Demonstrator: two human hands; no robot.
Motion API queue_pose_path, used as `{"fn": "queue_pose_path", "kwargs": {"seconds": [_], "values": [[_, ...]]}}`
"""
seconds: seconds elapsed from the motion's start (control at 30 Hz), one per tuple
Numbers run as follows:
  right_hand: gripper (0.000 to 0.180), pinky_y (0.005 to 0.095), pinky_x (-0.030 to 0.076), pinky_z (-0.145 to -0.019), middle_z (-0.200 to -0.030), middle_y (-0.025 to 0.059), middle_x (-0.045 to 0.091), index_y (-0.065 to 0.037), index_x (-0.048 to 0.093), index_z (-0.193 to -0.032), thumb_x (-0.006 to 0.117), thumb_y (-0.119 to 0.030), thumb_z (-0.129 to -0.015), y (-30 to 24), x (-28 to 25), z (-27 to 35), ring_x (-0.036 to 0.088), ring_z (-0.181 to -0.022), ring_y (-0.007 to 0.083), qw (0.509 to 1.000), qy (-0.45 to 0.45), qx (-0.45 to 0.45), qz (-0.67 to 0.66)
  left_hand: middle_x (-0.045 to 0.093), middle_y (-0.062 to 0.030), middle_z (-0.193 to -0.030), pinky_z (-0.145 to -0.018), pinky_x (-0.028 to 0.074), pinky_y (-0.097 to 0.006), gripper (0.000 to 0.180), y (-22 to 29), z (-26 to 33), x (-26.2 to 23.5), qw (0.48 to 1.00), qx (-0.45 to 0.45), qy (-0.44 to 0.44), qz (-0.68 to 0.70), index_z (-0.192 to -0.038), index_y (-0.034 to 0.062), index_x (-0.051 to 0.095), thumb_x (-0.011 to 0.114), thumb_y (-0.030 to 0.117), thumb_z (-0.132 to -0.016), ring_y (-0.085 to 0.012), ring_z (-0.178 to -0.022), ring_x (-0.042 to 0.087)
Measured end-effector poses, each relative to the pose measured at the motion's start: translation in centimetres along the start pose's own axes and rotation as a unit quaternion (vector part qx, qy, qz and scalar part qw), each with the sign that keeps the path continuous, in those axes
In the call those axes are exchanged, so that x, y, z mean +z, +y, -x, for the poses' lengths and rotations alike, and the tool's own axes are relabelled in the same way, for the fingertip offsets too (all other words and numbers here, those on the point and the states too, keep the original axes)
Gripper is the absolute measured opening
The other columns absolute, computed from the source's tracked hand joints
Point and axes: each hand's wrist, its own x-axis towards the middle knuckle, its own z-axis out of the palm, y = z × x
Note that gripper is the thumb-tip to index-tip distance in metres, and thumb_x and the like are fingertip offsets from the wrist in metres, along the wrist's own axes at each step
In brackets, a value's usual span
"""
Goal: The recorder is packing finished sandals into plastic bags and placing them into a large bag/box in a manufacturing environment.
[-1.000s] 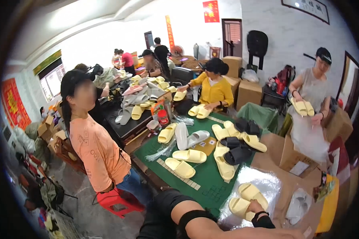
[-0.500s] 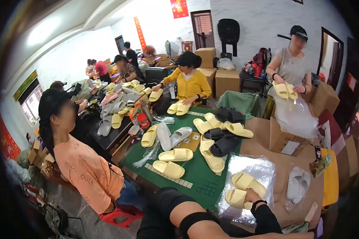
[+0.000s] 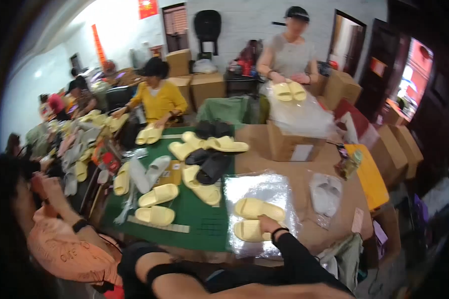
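Observation:
A pair of pale yellow slippers [image 3: 257, 218] lies on a sheet of clear plastic bag [image 3: 257, 192] on the brown table [image 3: 304, 172] in front of me. My right hand [image 3: 267, 224], in a black sleeve with a dark wristband, comes in from the lower right and grips the end of the nearer slipper. My other forearm [image 3: 184, 279] lies across the bottom edge with a black band around it; its hand is out of sight.
A green mat [image 3: 194, 214] to the left holds several yellow, white and black slippers. A person in orange [image 3: 60, 244] sits close on my left. Across the table, a person in yellow [image 3: 157, 97] and a standing person in grey [image 3: 289, 50] handle slippers. Cardboard boxes [image 3: 289, 142] stand at the right.
My view has swung so the table sits further left and lower in the picture. My right hand stays on the same yellow slipper on the plastic.

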Motion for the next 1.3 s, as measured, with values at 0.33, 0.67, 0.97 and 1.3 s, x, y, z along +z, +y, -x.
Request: {"fn": "queue_pose_path", "kwargs": {"seconds": [0.33, 0.67, 0.97, 1.3], "values": [[0.043, 0.0411, 0.049, -0.083, -0.117, 0.0092, 0.053, -0.011, 0.054, -0.116, 0.059, -0.005, -0.074, -3.7, -2.6, 3.3, 0.054, -0.109, 0.0273, 0.997, 0.018, 0.072, 0.028, 0.036, -0.0368, -0.129, -0.104, 0.022, -0.054, 0.061, 4.0, -1.8, 0.9, 0.953, -0.157, 0.079, 0.248, -0.128, -0.0130, 0.038, 0.033, 0.039, -0.096, -0.0460, -0.129, 0.026], [0.047, 0.0393, 0.049, -0.081, -0.116, 0.0097, 0.052, -0.010, 0.051, -0.117, 0.059, -0.007, -0.071, -3.7, -2.1, 3.4, 0.054, -0.107, 0.0266, 0.997, 0.018, 0.066, 0.040, 0.033, -0.0366, -0.131, -0.105, 0.018, -0.053, 0.063, 3.6, -0.7, -0.8, 0.960, -0.101, 0.079, 0.247, -0.130, -0.0122, 0.036, 0.033, 0.041, -0.096, -0.0456, -0.130, 0.024], [0.058, 0.0394, 0.049, -0.080, -0.111, 0.0102, 0.054, -0.011, 0.051, -0.117, 0.070, -0.007, -0.062, -2.9, -1.7, 3.2, 0.053, -0.107, 0.0270, 0.997, 0.026, 0.068, 0.023, 0.031, -0.0364, -0.133, -0.106, 0.015, -0.052, 0.066, 4.2, 2.2, -1.2, 0.969, -0.025, 0.129, 0.207, -0.131, -0.0114, 0.035, 0.033, 0.043, -0.095, -0.0452, -0.131, 0.022], [0.043, 0.0404, 0.048, -0.083, -0.118, 0.0084, 0.051, -0.012, 0.049, -0.120, 0.053, -0.004, -0.077, -3.7, -1.4, 3.9, 0.051, -0.112, 0.0255, 0.997, 0.040, 0.057, 0.039, 0.028, -0.0362, -0.134, -0.106, 0.011, -0.051, 0.068, 2.3, 2.1, -0.9, 0.980, -0.020, 0.060, 0.189, -0.132, -0.0106, 0.033, 0.033, 0.046, -0.095, -0.0447, -0.132, 0.021]]}}
